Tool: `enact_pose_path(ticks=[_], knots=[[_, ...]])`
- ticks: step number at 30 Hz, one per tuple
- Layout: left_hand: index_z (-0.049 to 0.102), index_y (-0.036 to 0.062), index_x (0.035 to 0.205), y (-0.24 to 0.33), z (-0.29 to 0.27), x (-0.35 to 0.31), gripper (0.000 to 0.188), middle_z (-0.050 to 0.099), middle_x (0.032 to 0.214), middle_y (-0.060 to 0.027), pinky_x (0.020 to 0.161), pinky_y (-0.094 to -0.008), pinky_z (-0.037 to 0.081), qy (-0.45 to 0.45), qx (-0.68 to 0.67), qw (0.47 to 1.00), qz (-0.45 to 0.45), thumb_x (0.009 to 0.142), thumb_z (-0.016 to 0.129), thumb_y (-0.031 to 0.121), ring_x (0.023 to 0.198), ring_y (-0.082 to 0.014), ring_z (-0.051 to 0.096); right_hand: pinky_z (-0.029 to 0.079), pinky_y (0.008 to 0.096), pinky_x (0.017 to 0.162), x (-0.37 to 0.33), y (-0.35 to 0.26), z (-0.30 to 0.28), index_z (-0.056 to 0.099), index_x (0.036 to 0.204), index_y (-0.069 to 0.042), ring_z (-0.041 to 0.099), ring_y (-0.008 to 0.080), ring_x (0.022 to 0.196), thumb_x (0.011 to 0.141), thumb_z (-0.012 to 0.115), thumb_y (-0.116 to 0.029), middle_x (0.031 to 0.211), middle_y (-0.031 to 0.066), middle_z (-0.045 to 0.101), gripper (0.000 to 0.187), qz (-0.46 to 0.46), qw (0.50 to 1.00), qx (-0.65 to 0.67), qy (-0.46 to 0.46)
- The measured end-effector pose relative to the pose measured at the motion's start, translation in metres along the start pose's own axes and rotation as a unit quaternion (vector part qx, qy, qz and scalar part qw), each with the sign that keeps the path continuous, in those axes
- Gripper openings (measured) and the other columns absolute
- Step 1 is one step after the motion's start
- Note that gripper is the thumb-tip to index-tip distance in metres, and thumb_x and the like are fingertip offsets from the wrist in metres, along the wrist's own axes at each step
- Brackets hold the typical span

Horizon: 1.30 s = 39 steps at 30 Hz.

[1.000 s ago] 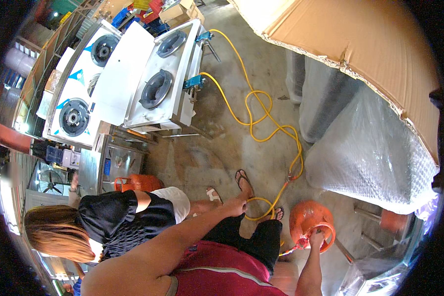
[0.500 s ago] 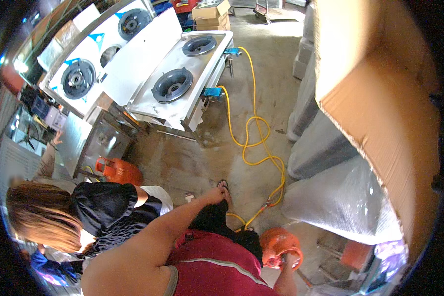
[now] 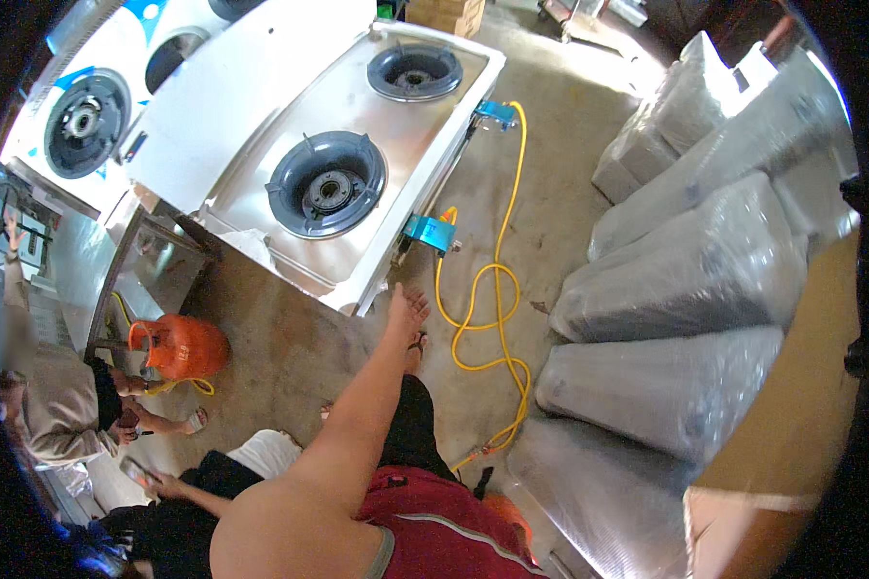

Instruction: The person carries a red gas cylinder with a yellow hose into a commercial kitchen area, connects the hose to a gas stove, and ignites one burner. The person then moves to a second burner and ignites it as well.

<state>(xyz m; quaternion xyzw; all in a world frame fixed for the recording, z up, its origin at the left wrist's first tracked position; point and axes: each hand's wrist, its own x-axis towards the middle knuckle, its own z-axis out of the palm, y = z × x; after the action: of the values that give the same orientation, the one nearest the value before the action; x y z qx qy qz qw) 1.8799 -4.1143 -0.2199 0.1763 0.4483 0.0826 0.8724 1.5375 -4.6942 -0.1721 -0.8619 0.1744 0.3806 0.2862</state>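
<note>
My left arm reaches forward, and my left hand [image 3: 410,309] is open with its fingers stretched out, holding nothing. It is nearest the front corner of a steel two-burner gas stove [image 3: 406,130]. The stove's near black burner [image 3: 328,183] and far burner [image 3: 413,73] face up. Along its right edge sit a near blue valve fitting [image 3: 430,233] and a far blue fitting [image 3: 497,116]. A yellow hose [image 3: 497,289] runs from these, looping over the floor. Beside my maroon top, part of an orange gas cylinder [image 3: 512,516] shows. My right hand is not visible.
Plastic-wrapped packages [image 3: 686,270] line the right side, with a cardboard piece [image 3: 753,521] at lower right. Another orange gas cylinder [image 3: 191,347] stands at left. Two people are at lower left, one holding a phone [image 3: 137,470]. More burners [image 3: 87,121] stand behind the stove.
My left hand has moved from near my knee toward the stove and opened. My right hand, earlier on the orange cylinder's top, has left view. The view has shifted closer to the stove.
</note>
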Motion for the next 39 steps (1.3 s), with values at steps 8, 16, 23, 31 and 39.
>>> enact_pose_path(ticks=[8, 16, 23, 31, 39], knots=[[0.044, 0.012, 0.14, 0.051, 0.08, 0.111, 0.068, 0.046, 0.142, -0.0092, 0.109, -0.0529, 0.03, 0.067, -0.182, 0.98, -0.033, 0.096, 0.035, 0.064, 0.129, -0.0298, 0.043, 0.052, 0.0321, 0.067, 0.086, -0.293, -0.119, 0.057, 0.12, -0.003, 0.065, 0.0177, 0.078, 0.097, 0.057, -0.016, 0.092, 0.0091, 0.068, 0.026, -0.02, 0.982, 0.186, 0.02], [0.059, 0.0122, 0.126, 0.055, 0.094, 0.154, 0.058, 0.062, 0.129, -0.0119, 0.101, -0.0542, 0.046, 0.069, -0.283, 0.956, -0.04, 0.097, 0.038, 0.058, 0.115, -0.0348, 0.06, 0.053, 0.0302, 0.066, 0.095, -0.39, -0.133, 0.058, 0.119, -0.003, 0.064, 0.0165, 0.075, 0.098, 0.058, -0.02, 0.09, 0.008, 0.067, 0.027, -0.067, 0.995, 0.065, 0.02], [0.063, 0.0144, 0.114, 0.027, 0.065, 0.202, 0.045, 0.067, 0.11, -0.0054, 0.099, -0.0527, 0.048, 0.035, -0.3, 0.953, -0.011, 0.099, 0.04, 0.051, 0.103, -0.0293, 0.064, 0.053, 0.0303, 0.058, 0.081, -0.274, -0.124, 0.062, 0.111, -0.001, 0.065, 0.0189, 0.069, 0.097, 0.059, -0.016, 0.085, 0.0112, 0.067, 0.021, 0.03, 0.994, 0.104, -0.028], [0.064, 0.0216, 0.113, 0.042, 0.068, 0.186, 0.042, 0.068, 0.112, 0.0006, 0.088, -0.053, 0.053, 0.099, -0.189, 0.972, -0.097, 0.097, 0.043, 0.054, 0.102, -0.0266, 0.065, 0.052, 0.0294, 0.06, 0.118, -0.37, -0.176, 0.061, 0.115, -0.001, 0.063, 0.0167, 0.07, 0.099, 0.059, -0.022, 0.087, 0.009, 0.067, 0.026, 0.017, 0.996, 0.077, 0.032], [0.06, 0.0224, 0.116, 0.067, 0.091, 0.169, 0.043, 0.065, 0.112, -0.0016, 0.081, -0.0504, 0.054, 0.21, -0.199, 0.951, -0.113, 0.095, 0.045, 0.056, 0.099, -0.0257, 0.062, 0.052, 0.0346, 0.075, 0.181, -0.471, -0.214, 0.065, 0.111, -0.001, 0.063, 0.0196, 0.079, 0.093, 0.064, -0.02, 0.088, 0.0099, 0.067, 0.026, -0.064, 0.992, 0.065, 0.087]])
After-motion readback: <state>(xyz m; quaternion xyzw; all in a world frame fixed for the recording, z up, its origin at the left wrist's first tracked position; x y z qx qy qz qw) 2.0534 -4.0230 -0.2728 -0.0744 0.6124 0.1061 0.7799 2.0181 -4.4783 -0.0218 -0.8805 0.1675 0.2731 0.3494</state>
